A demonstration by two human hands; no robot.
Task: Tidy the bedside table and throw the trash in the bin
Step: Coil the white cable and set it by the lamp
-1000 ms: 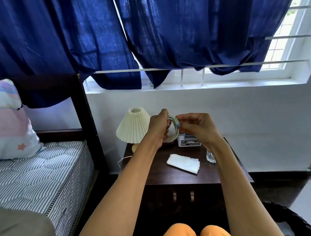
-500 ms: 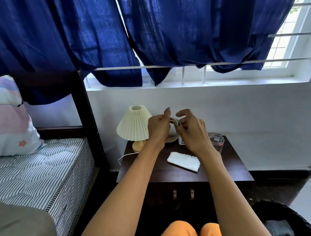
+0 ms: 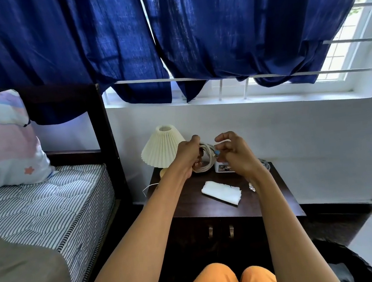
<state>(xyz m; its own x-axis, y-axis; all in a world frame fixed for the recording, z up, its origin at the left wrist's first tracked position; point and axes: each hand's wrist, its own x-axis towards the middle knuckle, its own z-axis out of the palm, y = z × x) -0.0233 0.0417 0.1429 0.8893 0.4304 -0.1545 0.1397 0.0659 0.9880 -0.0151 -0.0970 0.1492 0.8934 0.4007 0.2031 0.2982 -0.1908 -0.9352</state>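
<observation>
A dark wooden bedside table (image 3: 187, 201) stands below the window. Above its back part, my left hand (image 3: 188, 155) grips a coiled white cable (image 3: 208, 159). My right hand (image 3: 235, 152) pinches the cable's end, which has a small blue tip, right beside the coil. A folded white tissue (image 3: 222, 192) lies on the tabletop in front of my hands. A small white box (image 3: 222, 167) sits behind my right hand, partly hidden. A crumpled foil scrap (image 3: 252, 187) and a clear glass (image 3: 265, 165) peek out by my right wrist.
A cream pleated lamp (image 3: 161, 147) stands at the table's back left, its thin cord trailing off the left edge. A bed with a striped mattress (image 3: 47, 204) is at left. A black bin (image 3: 350, 263) sits on the floor at bottom right. Blue curtains (image 3: 213, 32) hang above.
Both hands stayed over the table's back part with the cable coil. My right hand's fingers shifted along the coil and now pinch its blue-tipped end.
</observation>
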